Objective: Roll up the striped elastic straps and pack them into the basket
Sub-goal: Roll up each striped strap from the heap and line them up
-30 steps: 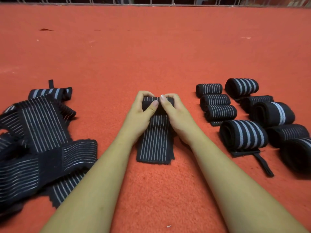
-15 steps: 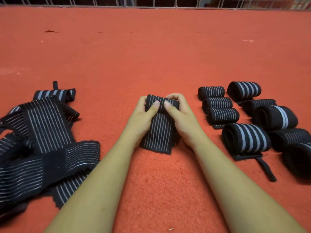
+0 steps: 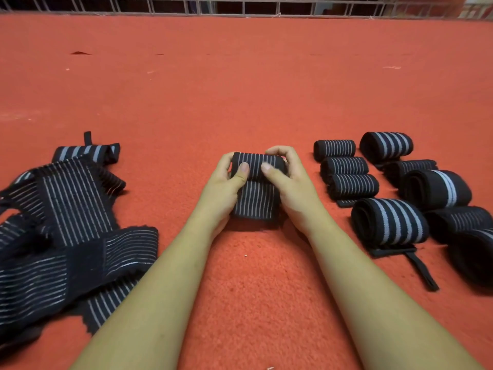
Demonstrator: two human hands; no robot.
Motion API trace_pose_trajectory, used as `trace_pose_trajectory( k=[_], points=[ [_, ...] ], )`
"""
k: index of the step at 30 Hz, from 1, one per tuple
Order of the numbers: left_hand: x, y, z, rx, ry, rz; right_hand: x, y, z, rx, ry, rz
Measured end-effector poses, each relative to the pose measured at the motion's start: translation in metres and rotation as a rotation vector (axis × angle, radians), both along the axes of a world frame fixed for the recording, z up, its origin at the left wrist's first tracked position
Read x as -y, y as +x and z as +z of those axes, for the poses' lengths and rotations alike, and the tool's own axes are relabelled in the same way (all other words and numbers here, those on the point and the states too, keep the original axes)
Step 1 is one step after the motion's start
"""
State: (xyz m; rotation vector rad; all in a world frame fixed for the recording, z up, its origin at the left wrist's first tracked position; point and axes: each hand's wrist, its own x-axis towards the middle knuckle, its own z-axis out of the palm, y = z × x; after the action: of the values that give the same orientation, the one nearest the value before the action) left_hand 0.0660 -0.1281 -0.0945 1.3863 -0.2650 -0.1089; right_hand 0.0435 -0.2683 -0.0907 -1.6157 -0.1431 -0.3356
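Nearly rolled: one strap gripped between your hands

Right now you have the striped strap [image 3: 257,165] in the middle of the red carpet [image 3: 240,97], straight ahead of you. Its far end is wound into a thick roll, and a short flat tail [image 3: 254,201] lies toward you. That layout makes sense: with the tail flat on the carpet, the roll can travel over it evenly.

Your left hand [image 3: 226,182] and right hand [image 3: 288,180] both grip the roll, one at each end. The fingers curl over the far side, and your thumbs [image 3: 241,172] press on the near face, close together at the middle. Neither hand is open. The hold looks firm, probably to stop the elastic springing loose.

To your right, the finished rolls [image 3: 389,222] sit in close rows, many touching. The loose straps [image 3: 72,209] are heaped well apart on your left, so done work is on one side and waiting work on the other.

No basket is plainly in view. A wire grid [image 3: 240,8] runs along the carpet's far edge, and I cannot tell what it belongs to. By my judgement only a short stretch of this strap remains, and packing has not begun.
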Motion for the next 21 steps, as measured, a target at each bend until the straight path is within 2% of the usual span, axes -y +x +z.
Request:
trace_pose_trajectory(
  k=[5, 9, 11, 15, 21],
  points=[
    [-0.002, 0.002, -0.004, 0.091, 0.078, -0.033, -0.001, 0.001, -0.003, -0.100, 0.018, -0.018],
    [0.003, -0.003, 0.001, -0.101, 0.068, -0.016, 0.004, -0.001, -0.004, -0.024, 0.047, 0.086],
    [0.003, -0.003, 0.002, -0.131, 0.018, -0.042, 0.006, 0.000, -0.004, -0.016, 0.076, 0.134],
    [0.001, -0.002, 0.001, -0.067, -0.085, -0.093, 0.001, 0.004, -0.003, -0.107, 0.205, 0.143],
    [0.000, -0.001, 0.001, -0.032, -0.057, -0.155, 0.000, 0.003, -0.007, -0.121, 0.203, 0.084]
  ],
)
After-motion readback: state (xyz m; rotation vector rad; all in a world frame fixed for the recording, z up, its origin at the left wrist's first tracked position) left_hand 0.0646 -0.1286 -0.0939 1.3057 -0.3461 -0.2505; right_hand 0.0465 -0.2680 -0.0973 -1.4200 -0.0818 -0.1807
